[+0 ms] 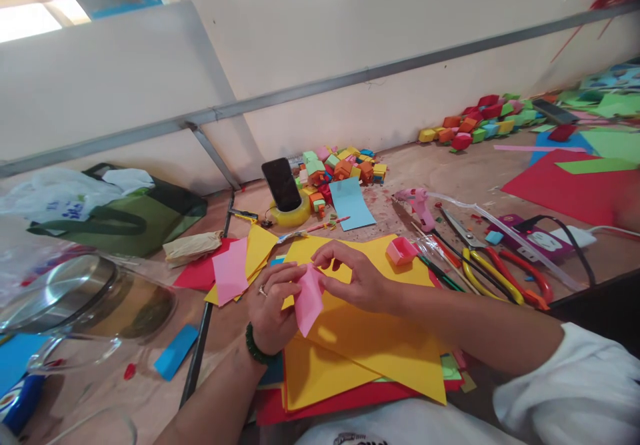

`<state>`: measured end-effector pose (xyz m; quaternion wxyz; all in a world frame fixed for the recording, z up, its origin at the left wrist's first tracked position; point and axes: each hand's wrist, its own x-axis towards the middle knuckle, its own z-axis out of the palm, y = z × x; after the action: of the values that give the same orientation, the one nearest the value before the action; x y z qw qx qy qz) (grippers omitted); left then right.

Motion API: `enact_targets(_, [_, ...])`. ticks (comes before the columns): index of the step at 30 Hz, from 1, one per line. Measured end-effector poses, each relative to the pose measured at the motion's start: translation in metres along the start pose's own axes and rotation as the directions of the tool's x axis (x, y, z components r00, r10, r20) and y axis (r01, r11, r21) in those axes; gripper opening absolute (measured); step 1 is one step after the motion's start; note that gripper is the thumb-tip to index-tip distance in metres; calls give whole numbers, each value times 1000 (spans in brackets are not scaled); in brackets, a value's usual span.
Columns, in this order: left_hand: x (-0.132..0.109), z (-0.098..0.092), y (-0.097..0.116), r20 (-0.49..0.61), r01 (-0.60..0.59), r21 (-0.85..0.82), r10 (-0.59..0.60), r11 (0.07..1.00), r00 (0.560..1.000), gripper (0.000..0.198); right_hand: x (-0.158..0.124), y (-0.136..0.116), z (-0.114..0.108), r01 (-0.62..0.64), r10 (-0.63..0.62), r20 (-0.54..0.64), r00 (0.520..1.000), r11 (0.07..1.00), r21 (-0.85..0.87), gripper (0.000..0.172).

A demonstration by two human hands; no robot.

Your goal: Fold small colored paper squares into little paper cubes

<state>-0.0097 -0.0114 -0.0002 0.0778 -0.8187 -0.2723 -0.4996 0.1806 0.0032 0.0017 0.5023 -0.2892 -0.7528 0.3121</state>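
Note:
A folded piece of pink paper (309, 304) is held up between my two hands, above a stack of yellow paper sheets (380, 352). My left hand (277, 304), with a ring and a dark green bead bracelet, grips its left side between thumb and fingers. The fingertips of my right hand (354, 275) pinch its upper right edge, the index finger arched over the top. A small pink paper box (401, 250) with an open top sits on the yellow sheets, right of my right hand. Left of my hands lies a flat pink paper piece (231, 272).
A phone (282, 184) leans on a tape roll (291, 213) before a pile of colored paper boxes (345, 167). To the right lie a pink glue gun (419, 206), scissors (463, 228) and pliers (525, 278). A glass jug (135, 302) and green bag (135, 218) stand left.

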Motion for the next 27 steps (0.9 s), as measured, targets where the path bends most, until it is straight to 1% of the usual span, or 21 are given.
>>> enact_targets(2, [-2, 1, -1, -9, 41, -22, -41, 999, 999, 14, 0, 0, 0, 4, -4, 3, 1000, 1000, -1, 10])
enact_targets(4, [-2, 1, -1, -9, 63, -25, -63, 998, 998, 14, 1, 0, 1, 22, -22, -8, 1000, 1000, 0, 8])
enact_targets(6, [1, 2, 1, -13, 57, -12, -57, 998, 998, 14, 2, 1, 2, 50, -50, -12, 999, 999, 3, 5])
enact_targets(9, [6, 3, 5, -34, 48, -13, -48, 999, 998, 12, 2, 2, 0, 70, -70, -30, 997, 998, 4, 5])
enact_targets(12, [5, 5, 4, -74, 99, -39, -101, 994, 992, 13, 3, 0, -4, 119, -119, -7, 993, 993, -25, 14])
enact_targets(14, [1, 6, 1, -101, 156, -56, -161, 986, 982, 14, 3, 0, -7, 207, -204, 47, 978, 976, -62, 20])
enact_targets(16, [-4, 7, -1, -107, 187, -81, -195, 979, 975, 14, 3, 0, -8, 302, -295, 72, 953, 945, -126, 20])
enact_targets(18, [-6, 7, -2, -96, 189, -99, -199, 977, 975, 13, 2, 2, -7, 372, -370, 54, 928, 902, -220, 17])
enact_targets(20, [-6, 7, 0, -81, 180, -113, -189, 977, 979, 13, 1, 4, -6, 412, -428, 25, 903, 852, -324, 16])
enact_targets(22, [-4, 8, 3, -68, 169, -120, -178, 978, 982, 13, 1, 6, -6, 445, -481, 21, 877, 793, -417, 14])
enact_targets(24, [-2, 9, 6, -57, 159, -118, -166, 980, 984, 13, 1, 5, -8, 477, -529, 38, 848, 730, -490, 11])
enact_targets(27, [0, 10, 10, -57, 155, -101, -161, 983, 985, 14, 1, 4, -12, 534, -590, 94, 802, 637, -557, 10])
